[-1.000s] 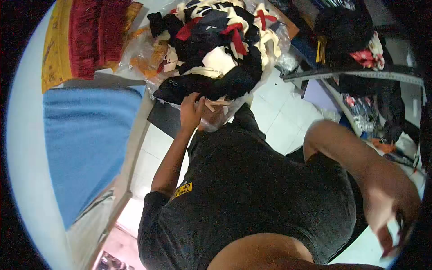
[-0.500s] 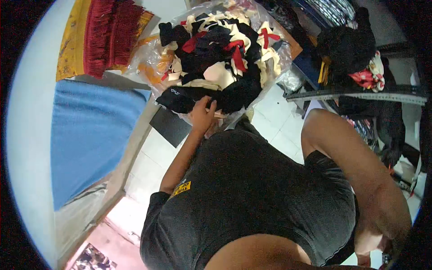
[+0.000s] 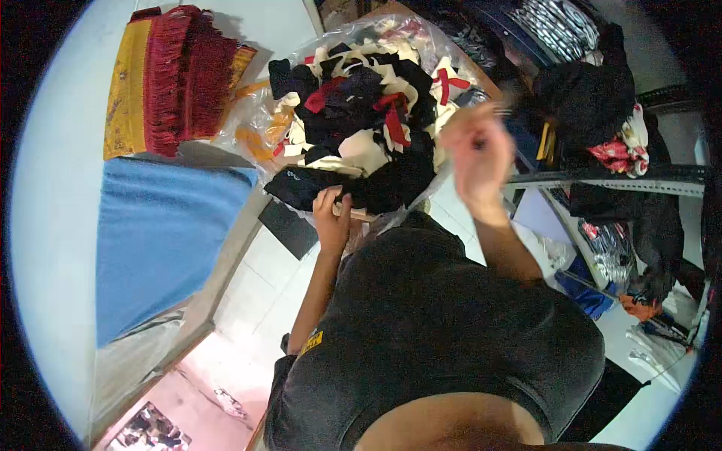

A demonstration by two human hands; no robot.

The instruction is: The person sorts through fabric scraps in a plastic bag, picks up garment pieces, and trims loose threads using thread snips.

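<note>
A large clear plastic bag [image 3: 244,129] holds a heap of black, cream and red fabric scraps [image 3: 346,101]. At the heap's near edge, my left hand [image 3: 331,218] rests against the black cloth [image 3: 301,186], its fingers bent; whatever lies under them is hidden. My right hand [image 3: 481,154] is raised beside the bag's right side, smeared by motion. A small dark spot shows at its palm, too blurred to name, and its fingers cannot be made out.
A blue towel [image 3: 162,240] and a red and yellow fringed textile [image 3: 188,83] hang at the left. On the right stands a metal shelf [image 3: 639,184] with dark clothes [image 3: 587,98] and plastic-wrapped packs [image 3: 605,248]. White floor tiles [image 3: 263,289] show below the bag.
My right hand has come up from the lower right to the bag's right side. My left hand stays at the heap's near edge. The view has shifted slightly.
</note>
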